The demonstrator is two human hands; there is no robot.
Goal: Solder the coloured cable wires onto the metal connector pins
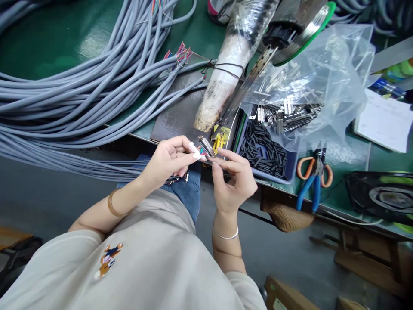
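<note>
My left hand (174, 157), with white coverings on its fingertips, pinches thin coloured wires (201, 151) beside a metal multi-pin connector (206, 145). The connector sits at the front edge of the bench, beneath the iron-like tool, with its row of pins toward me. From the right, my right hand (232, 177) brings its thumb and forefinger close together near the connector's lower end. What lies between those two fingertips is too small to make out. More wired connectors (178, 178) rest near my lap, partly behind my left hand.
Bundled grey cables (97, 94) spread over the left. A plastic-wrapped tool (222, 77) and a solder wire spool (303, 38) stand ahead. Rightward are a bin (292, 172) of black sleeves, a clear bag (342, 86) of connectors, cutters (313, 176) and a black fan (383, 196).
</note>
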